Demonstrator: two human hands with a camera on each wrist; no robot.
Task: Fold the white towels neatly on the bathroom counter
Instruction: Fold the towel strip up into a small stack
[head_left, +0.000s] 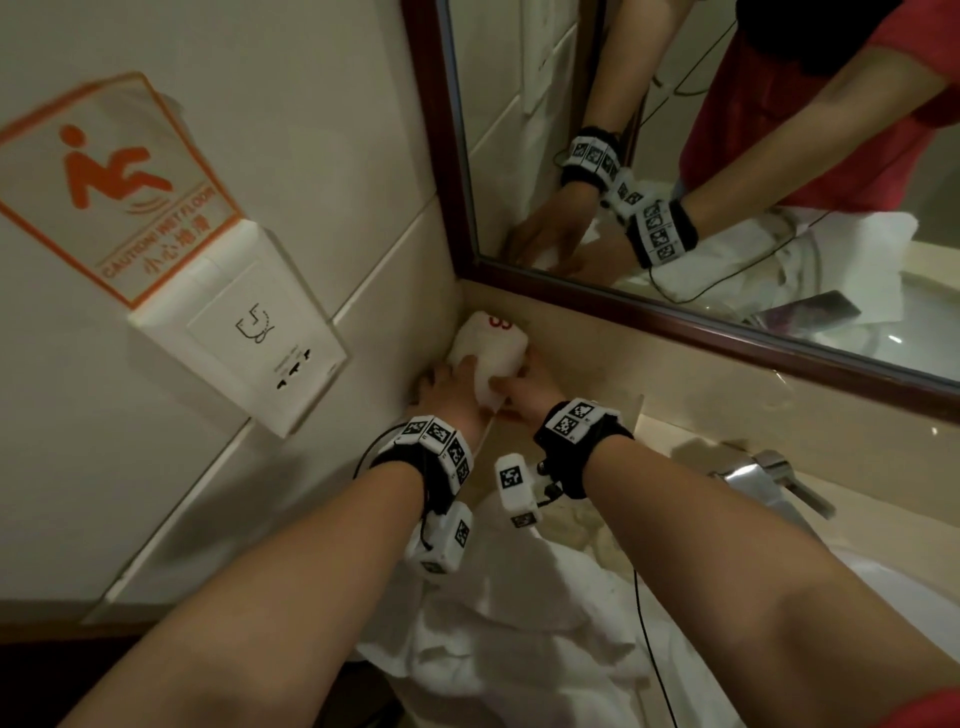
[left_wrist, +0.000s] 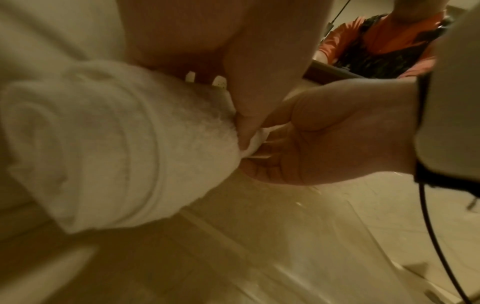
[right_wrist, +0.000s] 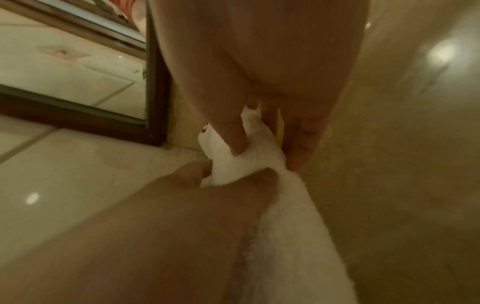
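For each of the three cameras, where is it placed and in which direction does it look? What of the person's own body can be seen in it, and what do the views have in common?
Head: on the head, looking down into the counter corner by the mirror; both forearms, left hand and right hand show.
Left wrist: under the left wrist, looking along the palm; left hand, right hand show.
Right wrist: under the right wrist, looking toward the mirror; right hand, left hand show.
Shared: all show both hands gripping the folded towel.

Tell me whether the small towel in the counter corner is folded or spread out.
Folded. The small towel is a compact bundle in the corner, gripped by the left hand and right hand.
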